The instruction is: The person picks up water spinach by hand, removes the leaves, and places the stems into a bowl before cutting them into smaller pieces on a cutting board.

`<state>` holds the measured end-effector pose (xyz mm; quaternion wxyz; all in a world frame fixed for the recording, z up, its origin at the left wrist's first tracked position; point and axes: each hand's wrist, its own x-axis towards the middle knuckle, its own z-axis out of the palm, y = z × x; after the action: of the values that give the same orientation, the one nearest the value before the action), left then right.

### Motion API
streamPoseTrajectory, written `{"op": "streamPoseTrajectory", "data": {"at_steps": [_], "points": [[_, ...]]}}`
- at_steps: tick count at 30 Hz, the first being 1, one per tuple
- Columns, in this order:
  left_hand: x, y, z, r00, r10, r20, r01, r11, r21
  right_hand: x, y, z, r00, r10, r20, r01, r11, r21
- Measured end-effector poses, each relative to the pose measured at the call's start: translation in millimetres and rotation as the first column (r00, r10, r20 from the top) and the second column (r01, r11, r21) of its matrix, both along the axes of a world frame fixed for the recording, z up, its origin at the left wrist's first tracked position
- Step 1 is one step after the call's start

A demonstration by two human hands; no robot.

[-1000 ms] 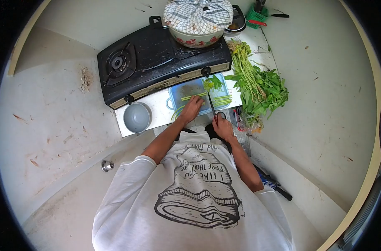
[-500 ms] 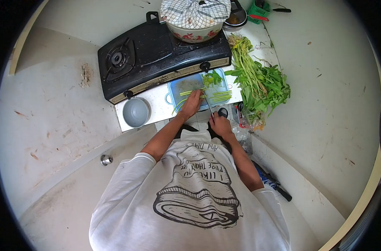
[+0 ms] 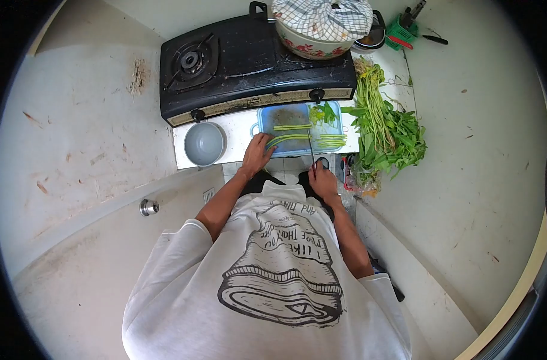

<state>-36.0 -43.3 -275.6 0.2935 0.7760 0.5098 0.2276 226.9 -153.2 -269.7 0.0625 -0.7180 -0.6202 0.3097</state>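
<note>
A blue cutting board [image 3: 283, 114] lies on the white counter in front of the stove. At its left front edge my left hand [image 3: 257, 155] has its fingers closed on the left ends of several long green vegetable stems [image 3: 288, 138]. My right hand [image 3: 323, 180] grips a knife [image 3: 311, 147], whose blade points away from me across the board, by the stems. Behind the held stems lies another short row of stems [image 3: 291, 127]. Cut stem pieces [image 3: 331, 141] rest right of the blade, and some green leaves [image 3: 324, 113] lie at the back right of the board.
A grey bowl [image 3: 204, 144] stands left of the board. Behind is a black gas stove [image 3: 249, 60] bearing a flowered pot [image 3: 315, 46] under a checked cloth. A large bunch of leafy greens [image 3: 393, 132] hangs over the counter's right side. A green basket [image 3: 399, 35] holds utensils at the back.
My left hand has slid left along the stems to their ends. The knife stays in my right hand. The whole view has shifted, with the counter appearing farther right.
</note>
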Motion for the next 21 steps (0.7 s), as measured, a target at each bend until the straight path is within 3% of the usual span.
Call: {"op": "streamPoseTrajectory", "data": {"at_steps": [10, 21], "points": [[2.5, 6.6, -15.5, 0.996, 0.048, 0.069, -0.042, 0.995, -0.085, -2.4, 6.1, 10.1, 0.999, 0.001, 0.04, 0.002, 0.998, -0.063], [-1.0, 4.9, -19.2, 0.988, 0.133, 0.079, -0.133, 0.991, -0.014, -5.0, 3.6, 6.1, 0.999, 0.014, 0.037, -0.014, 1.0, 0.007]]}}
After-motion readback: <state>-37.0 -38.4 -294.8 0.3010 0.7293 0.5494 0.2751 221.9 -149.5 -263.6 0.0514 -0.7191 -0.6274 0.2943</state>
